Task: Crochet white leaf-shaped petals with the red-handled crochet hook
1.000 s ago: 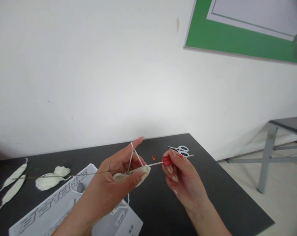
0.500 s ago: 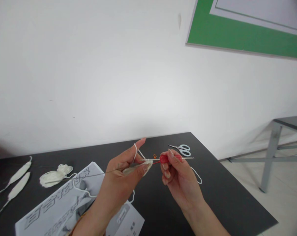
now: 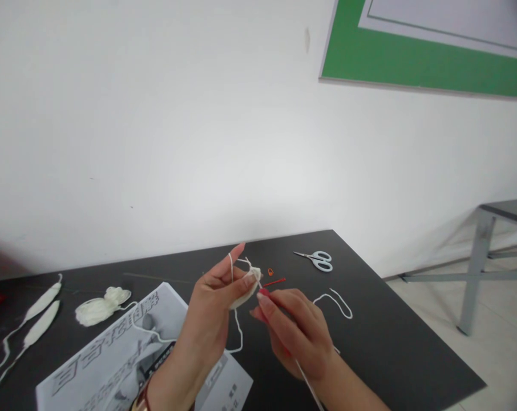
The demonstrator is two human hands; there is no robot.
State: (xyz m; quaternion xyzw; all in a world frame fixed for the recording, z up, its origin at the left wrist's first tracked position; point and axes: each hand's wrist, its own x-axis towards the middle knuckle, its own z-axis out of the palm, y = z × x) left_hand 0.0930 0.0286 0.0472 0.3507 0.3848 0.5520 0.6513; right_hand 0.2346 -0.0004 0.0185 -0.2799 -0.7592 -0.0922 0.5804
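- The black worktop point(image 3: 70, 342) fills the lower half in front of me, backed by a plain white wall point(image 3: 156, 114).
- Far out at 9 o'clock from my grips, two white crocheted leaves point(image 3: 38, 311) lie on it, their long axes running from 2 to 8 o'clock. Just right of them sits a white yarn bundle point(image 3: 100, 305).
- A printed sheet point(image 3: 113, 354) lies at 7 o'clock, under my left forearm.
- My left grip point(image 3: 215, 302) is closed, pinching the small white crochet piece point(image 3: 246, 287) between thumb and fingers above the middle of the worktop. The forefinger stands toward 12 o'clock with yarn point(image 3: 230, 265) looped over it.
- The crochet hook point(image 3: 263, 293) has its long axis from 11 to 5 o'clock, with the tip up at the crochet piece and the bare shaft leaving past my wrist.
- My right grip point(image 3: 297, 331) is closed narrow round the hook's red handle.
- At 1 o'clock lie an orange marker point(image 3: 270, 272) and scissors point(image 3: 319, 260), blades pointing to 10 o'clock. A loose yarn strand point(image 3: 335, 298) lies nearer me.
- A green board point(image 3: 412, 63) hangs at 2 o'clock, and a grey side table point(image 3: 507, 211) stands at 3 o'clock on the pale floor point(image 3: 455, 359).
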